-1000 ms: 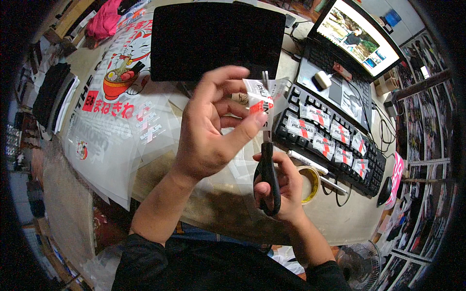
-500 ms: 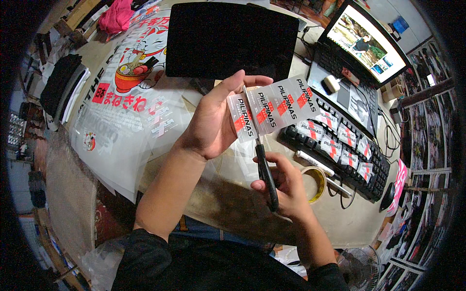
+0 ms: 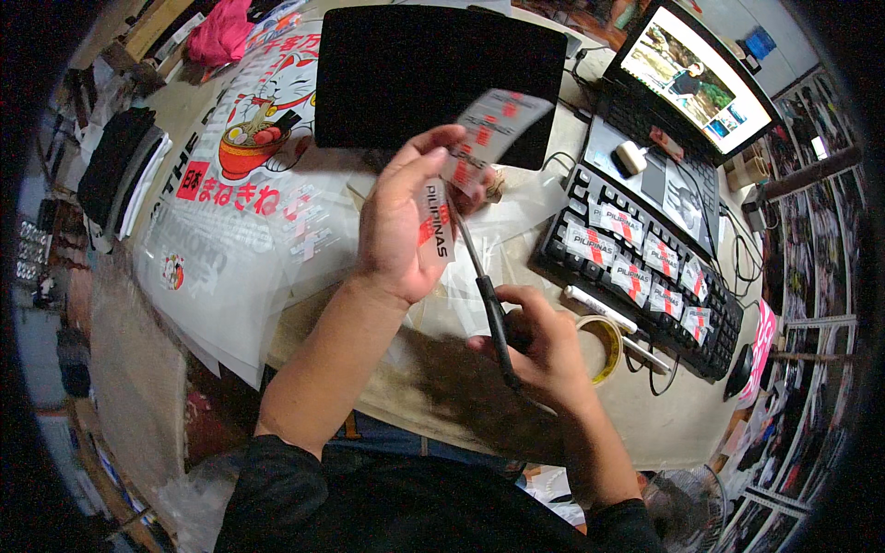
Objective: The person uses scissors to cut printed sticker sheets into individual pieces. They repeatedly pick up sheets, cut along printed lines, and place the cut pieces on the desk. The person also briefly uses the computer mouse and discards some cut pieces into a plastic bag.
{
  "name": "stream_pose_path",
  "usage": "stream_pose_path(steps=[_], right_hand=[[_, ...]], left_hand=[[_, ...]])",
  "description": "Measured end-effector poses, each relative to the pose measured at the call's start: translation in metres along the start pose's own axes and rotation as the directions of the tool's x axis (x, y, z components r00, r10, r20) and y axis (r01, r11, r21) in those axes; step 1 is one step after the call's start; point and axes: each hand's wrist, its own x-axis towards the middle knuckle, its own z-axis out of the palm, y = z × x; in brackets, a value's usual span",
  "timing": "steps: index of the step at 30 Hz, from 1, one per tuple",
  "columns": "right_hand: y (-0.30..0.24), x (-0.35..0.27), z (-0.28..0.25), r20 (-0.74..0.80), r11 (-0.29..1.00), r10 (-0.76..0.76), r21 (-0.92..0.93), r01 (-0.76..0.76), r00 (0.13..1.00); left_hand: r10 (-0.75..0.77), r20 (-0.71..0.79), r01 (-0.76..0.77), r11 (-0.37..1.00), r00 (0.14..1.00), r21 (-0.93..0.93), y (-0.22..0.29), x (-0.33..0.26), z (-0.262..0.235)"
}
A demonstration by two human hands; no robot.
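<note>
My left hand (image 3: pixel 392 226) is raised over the table, its thumb and fingers pinching a strip of clear film labels (image 3: pixel 498 134) with black lettering and red marks. The strip bends upward, away from me. Below it, one label (image 3: pixel 435 217) lies against my left palm; whether it is still joined to the strip I cannot tell. My right hand (image 3: pixel 548 355) is wrapped round the black handles of a pair of scissors (image 3: pixel 498 323). The blades point up to the labels, and their tips are hidden beside my left fingers.
Several cut labels (image 3: pixel 631 279) lie on a black keyboard (image 3: pixel 714 346) at the right. Near it are a tape roll (image 3: pixel 601 350), a white marker (image 3: pixel 599 309) and an open laptop (image 3: pixel 705 83). A dark panel (image 3: pixel 406 74) lies at the back; large printed film sheets (image 3: pixel 221 249) cover the left.
The label strip has swung up and away from me, curling and blurring, while one label stays at my left palm. Both hands have moved only a little; the scissors are still in my right.
</note>
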Motion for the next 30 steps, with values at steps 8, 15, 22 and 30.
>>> stream_pose_path(steps=[8, 15, 22, 30], right_hand=[[-0.002, -0.001, -0.017, 0.051, 0.993, -0.027, -0.11, 0.033, 0.998], [-0.004, -0.001, -0.006, 0.151, 0.999, 0.022, -0.036, -0.016, 0.988], [0.004, -0.007, -0.01, 0.152, 0.981, -0.073, -0.169, 0.099, 0.986], [0.003, -0.002, -0.045, 0.007, 0.959, 0.148, 0.242, -0.145, 0.989]], left_hand=[[0.127, -0.125, -0.146, 0.977, 0.984, -0.157, 0.008, 0.004, -0.002], [0.04, -0.068, -0.064, 0.915, 0.997, -0.398, 0.008, 0.007, -0.012], [0.163, 0.09, -0.102, 0.875, 0.983, -0.473, 0.031, 0.007, -0.022], [0.322, 0.178, -0.273, 0.928, 0.93, -0.253, 0.034, -0.001, -0.01]])
